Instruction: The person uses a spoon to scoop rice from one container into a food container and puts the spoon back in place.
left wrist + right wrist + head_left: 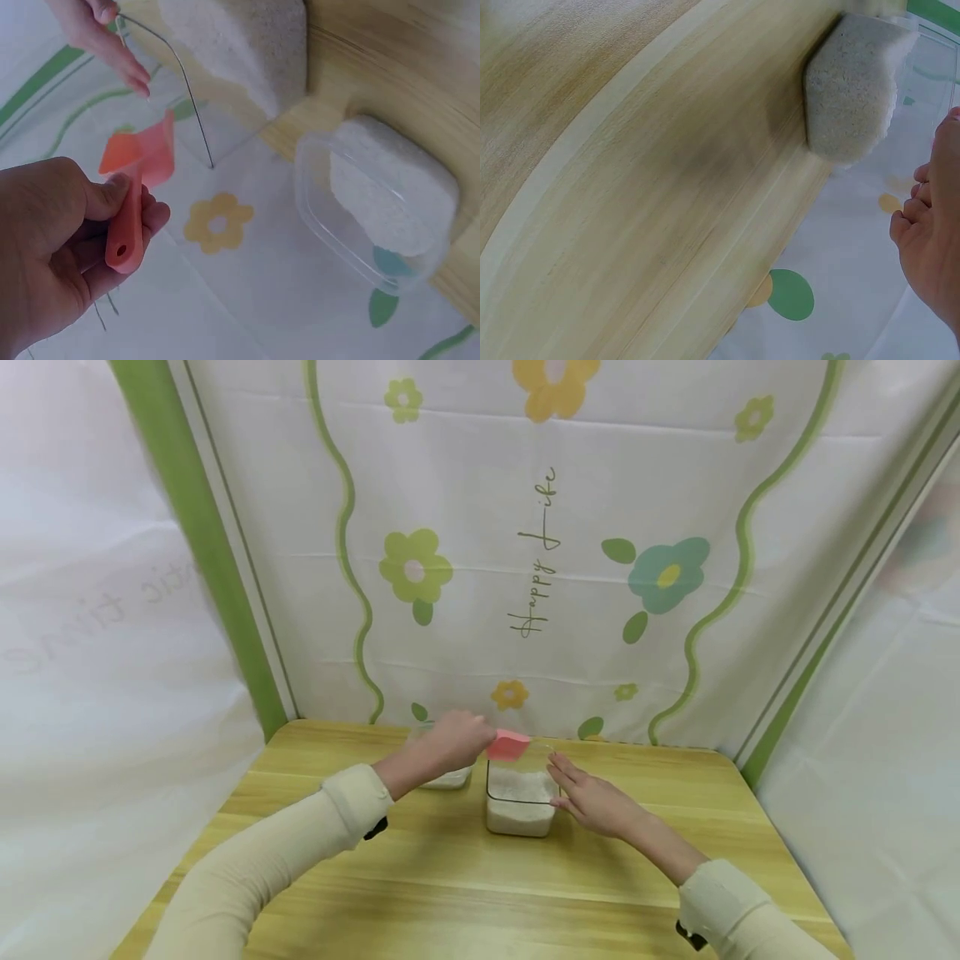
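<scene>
My left hand (456,743) grips the handle of a pink scoop (508,745). Its bowl is above the far left part of a clear square container (517,801) with a dark rim. White grains, which look like rice (851,90), partly fill that container. In the left wrist view the thumb lies along the scoop's handle (127,225); what the bowl holds cannot be made out. With fingers fairly straight, my right hand (600,802) touches the container's right side. Partly hidden behind the left forearm stands a smaller clear tub (301,184), also with white grains (390,187) in it.
Both containers stand near the back edge of a wooden table (420,893). A white curtain (480,568) printed with flowers hangs right behind it, and further white sheets (862,718) hang at the left and right.
</scene>
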`<state>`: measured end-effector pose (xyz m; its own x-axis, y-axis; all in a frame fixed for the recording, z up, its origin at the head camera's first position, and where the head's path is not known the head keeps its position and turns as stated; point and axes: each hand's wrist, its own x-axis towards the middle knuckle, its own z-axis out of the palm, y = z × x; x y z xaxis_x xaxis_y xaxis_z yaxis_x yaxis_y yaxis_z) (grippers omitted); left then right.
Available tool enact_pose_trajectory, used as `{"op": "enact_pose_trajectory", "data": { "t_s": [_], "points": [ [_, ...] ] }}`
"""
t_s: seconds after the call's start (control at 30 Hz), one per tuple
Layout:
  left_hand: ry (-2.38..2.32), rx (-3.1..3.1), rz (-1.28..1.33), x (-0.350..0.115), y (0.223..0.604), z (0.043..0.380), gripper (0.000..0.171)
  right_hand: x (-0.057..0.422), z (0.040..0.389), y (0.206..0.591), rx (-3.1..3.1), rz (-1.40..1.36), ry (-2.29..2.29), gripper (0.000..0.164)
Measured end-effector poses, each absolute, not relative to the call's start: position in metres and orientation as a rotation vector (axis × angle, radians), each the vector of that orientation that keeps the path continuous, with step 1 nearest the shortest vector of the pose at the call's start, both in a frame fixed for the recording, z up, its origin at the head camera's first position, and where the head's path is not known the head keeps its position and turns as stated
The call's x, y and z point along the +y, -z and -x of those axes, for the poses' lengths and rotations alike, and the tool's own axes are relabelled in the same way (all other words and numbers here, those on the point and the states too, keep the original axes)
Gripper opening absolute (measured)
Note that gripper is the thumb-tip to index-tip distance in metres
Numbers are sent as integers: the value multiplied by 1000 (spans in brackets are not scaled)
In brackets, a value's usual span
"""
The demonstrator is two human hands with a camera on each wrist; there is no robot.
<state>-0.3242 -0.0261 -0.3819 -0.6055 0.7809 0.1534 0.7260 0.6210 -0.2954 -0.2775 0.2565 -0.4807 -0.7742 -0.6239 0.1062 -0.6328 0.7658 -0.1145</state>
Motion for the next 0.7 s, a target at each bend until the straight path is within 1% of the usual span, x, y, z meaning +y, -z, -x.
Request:
{"op": "enact_pose_trajectory", "data": {
  "t_s": [0.2, 0.33, 0.43, 0.57, 0.7],
  "points": [
    [-607, -2462, 1236, 10, 394, 327, 21, 256, 277, 480, -2912, -1023, -247, 64],
    [-714, -2471, 1216, 25, 406, 332, 16, 253, 279, 479, -2910, -1037, -250, 63],
    [-798, -2470, 1220, 35, 417, 338, 17, 252, 280, 480, -2904, -1041, -238, 63],
    [-927, -2420, 1268, 47, 431, 344, 20, 254, 281, 485, -2901, -1040, -246, 64],
    [-1008, -2339, 1360, 58, 435, 347, 21, 257, 281, 485, -2888, -1031, -249, 64]
  ]
}}
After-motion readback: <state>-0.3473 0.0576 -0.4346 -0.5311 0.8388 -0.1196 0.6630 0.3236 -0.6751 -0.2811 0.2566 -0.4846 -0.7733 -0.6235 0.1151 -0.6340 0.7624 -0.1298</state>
